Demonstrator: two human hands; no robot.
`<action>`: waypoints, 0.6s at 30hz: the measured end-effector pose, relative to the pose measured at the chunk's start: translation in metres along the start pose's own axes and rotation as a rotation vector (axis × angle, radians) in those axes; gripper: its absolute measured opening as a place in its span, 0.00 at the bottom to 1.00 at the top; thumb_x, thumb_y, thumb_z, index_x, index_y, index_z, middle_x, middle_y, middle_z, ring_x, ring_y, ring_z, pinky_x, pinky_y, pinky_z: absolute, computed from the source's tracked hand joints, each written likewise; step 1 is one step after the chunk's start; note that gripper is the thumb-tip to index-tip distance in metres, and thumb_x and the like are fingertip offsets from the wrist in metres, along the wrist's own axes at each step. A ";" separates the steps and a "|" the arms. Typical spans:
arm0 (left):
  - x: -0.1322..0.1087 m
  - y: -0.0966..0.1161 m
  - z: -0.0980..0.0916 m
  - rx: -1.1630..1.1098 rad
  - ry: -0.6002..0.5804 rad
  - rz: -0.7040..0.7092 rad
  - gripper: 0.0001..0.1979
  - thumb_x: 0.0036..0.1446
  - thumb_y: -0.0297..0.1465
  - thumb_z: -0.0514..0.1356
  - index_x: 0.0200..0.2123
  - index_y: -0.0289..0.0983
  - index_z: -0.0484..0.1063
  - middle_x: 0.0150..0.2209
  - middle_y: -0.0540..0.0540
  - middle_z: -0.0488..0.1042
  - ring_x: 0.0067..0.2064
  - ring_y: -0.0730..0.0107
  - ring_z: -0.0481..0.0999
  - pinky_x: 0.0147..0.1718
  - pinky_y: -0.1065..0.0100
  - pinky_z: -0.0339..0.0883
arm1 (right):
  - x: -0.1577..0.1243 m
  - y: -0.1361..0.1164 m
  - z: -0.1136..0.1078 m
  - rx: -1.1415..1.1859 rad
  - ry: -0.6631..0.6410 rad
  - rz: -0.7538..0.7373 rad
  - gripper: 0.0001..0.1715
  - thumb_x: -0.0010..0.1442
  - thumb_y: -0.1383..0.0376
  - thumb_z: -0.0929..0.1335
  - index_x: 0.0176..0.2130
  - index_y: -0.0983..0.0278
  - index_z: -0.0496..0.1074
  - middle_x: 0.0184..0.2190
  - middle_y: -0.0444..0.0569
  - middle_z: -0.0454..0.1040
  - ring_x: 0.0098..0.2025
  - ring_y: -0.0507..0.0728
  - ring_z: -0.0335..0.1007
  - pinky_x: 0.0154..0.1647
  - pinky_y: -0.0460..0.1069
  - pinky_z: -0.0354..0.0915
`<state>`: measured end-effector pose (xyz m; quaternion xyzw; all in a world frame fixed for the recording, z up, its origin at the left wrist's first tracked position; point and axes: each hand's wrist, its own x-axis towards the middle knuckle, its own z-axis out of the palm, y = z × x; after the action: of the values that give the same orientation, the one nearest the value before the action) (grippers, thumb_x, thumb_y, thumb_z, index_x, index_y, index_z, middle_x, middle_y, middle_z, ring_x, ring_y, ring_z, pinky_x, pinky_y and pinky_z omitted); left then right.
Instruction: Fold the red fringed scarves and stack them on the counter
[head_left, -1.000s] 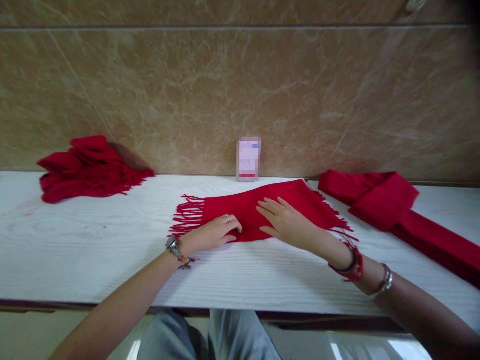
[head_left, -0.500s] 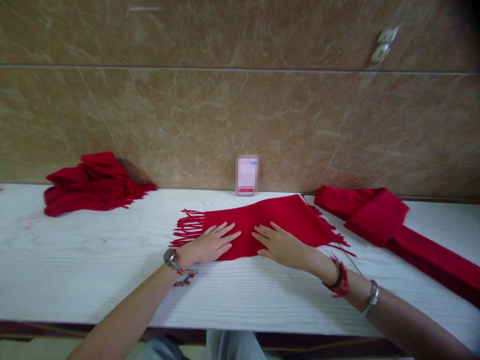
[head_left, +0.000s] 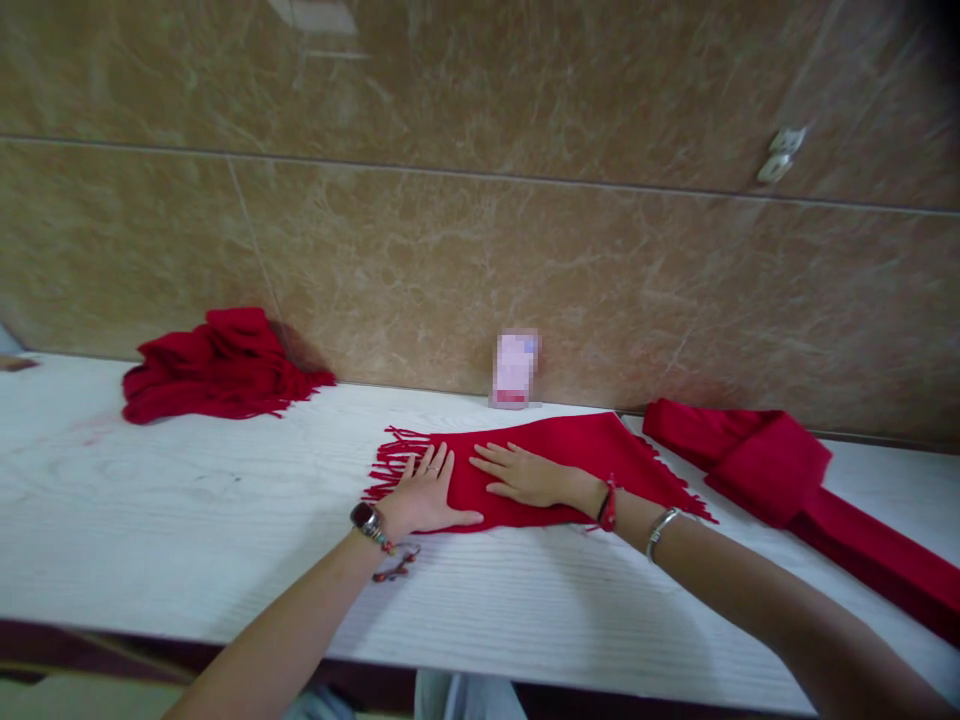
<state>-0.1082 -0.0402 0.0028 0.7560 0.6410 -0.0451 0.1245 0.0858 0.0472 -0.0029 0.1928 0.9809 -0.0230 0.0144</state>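
Note:
A red scarf [head_left: 577,450] with fringed ends lies spread on the white tabletop in front of me. My left hand [head_left: 427,495] rests flat on its left part beside the fringe, fingers spread and thumb out to the right. Flat on the middle of the scarf is my right hand [head_left: 521,475], its fingers stretched toward the left hand. Neither hand grips anything. The scarf's surface beneath both palms is hidden.
A crumpled red scarf [head_left: 214,370] sits at the back left. To the right, a folded red cloth strip [head_left: 780,470] runs to the table's edge. A blurred-out upright card or phone [head_left: 514,370] leans on the brown marbled wall [head_left: 420,260]. The white table [head_left: 225,560] ends in front of my legs.
My right hand has slid left across the scarf, closer to the left hand. My left hand's fingers now point more upward and are spread wider. The camera view has shifted and tilted slightly.

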 end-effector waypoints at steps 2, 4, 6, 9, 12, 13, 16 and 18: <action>0.001 -0.001 0.002 -0.011 0.017 0.009 0.56 0.44 0.62 0.48 0.63 0.26 0.39 0.64 0.31 0.33 0.64 0.46 0.32 0.59 0.46 0.35 | 0.007 0.014 0.005 -0.031 0.017 0.126 0.31 0.65 0.56 0.55 0.62 0.69 0.50 0.63 0.61 0.49 0.64 0.63 0.42 0.60 0.61 0.49; 0.002 -0.003 0.004 -0.020 0.031 0.016 0.55 0.44 0.62 0.49 0.63 0.26 0.39 0.64 0.31 0.33 0.64 0.46 0.32 0.58 0.46 0.35 | 0.012 0.023 0.006 -0.060 0.031 0.244 0.32 0.65 0.56 0.55 0.61 0.73 0.51 0.61 0.65 0.50 0.63 0.64 0.44 0.59 0.61 0.50; 0.003 -0.003 0.005 -0.033 0.038 0.019 0.56 0.44 0.62 0.49 0.63 0.26 0.39 0.64 0.31 0.33 0.64 0.46 0.32 0.58 0.45 0.35 | 0.016 0.023 0.006 -0.070 0.055 0.272 0.32 0.65 0.57 0.55 0.61 0.73 0.51 0.62 0.65 0.49 0.63 0.65 0.43 0.60 0.61 0.50; 0.001 -0.005 0.003 -0.055 0.030 0.030 0.56 0.43 0.61 0.49 0.63 0.26 0.39 0.64 0.32 0.32 0.65 0.47 0.32 0.58 0.46 0.35 | 0.022 0.010 0.008 -0.016 0.059 0.150 0.31 0.65 0.57 0.53 0.63 0.68 0.46 0.64 0.58 0.46 0.65 0.62 0.38 0.61 0.62 0.46; -0.002 -0.008 -0.002 -0.062 -0.030 0.026 0.57 0.42 0.61 0.51 0.63 0.25 0.38 0.64 0.32 0.31 0.65 0.48 0.31 0.59 0.46 0.34 | 0.026 -0.004 0.011 0.047 0.013 0.099 0.30 0.66 0.57 0.51 0.63 0.65 0.45 0.64 0.55 0.44 0.65 0.60 0.36 0.62 0.63 0.43; -0.003 -0.010 -0.004 -0.065 -0.051 0.021 0.58 0.41 0.61 0.52 0.63 0.26 0.38 0.64 0.33 0.31 0.64 0.48 0.30 0.58 0.46 0.33 | 0.026 -0.007 0.012 0.055 0.007 0.114 0.30 0.66 0.57 0.51 0.63 0.66 0.45 0.64 0.56 0.44 0.65 0.60 0.35 0.62 0.63 0.42; -0.004 -0.013 -0.008 -0.072 -0.082 0.017 0.61 0.36 0.61 0.55 0.64 0.28 0.38 0.64 0.33 0.29 0.64 0.46 0.29 0.58 0.44 0.33 | 0.021 -0.015 0.010 0.057 0.035 0.158 0.32 0.65 0.57 0.53 0.63 0.69 0.46 0.64 0.58 0.44 0.65 0.61 0.35 0.62 0.62 0.42; -0.005 -0.014 -0.010 -0.068 -0.092 0.031 0.62 0.34 0.61 0.56 0.64 0.29 0.38 0.64 0.32 0.29 0.64 0.45 0.29 0.58 0.43 0.33 | 0.013 -0.024 0.008 0.071 0.078 0.155 0.34 0.65 0.56 0.54 0.63 0.71 0.45 0.64 0.60 0.44 0.65 0.61 0.34 0.62 0.61 0.43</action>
<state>-0.1240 -0.0399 0.0120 0.7581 0.6242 -0.0561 0.1802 0.0653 0.0296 -0.0106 0.2693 0.9614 -0.0490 -0.0288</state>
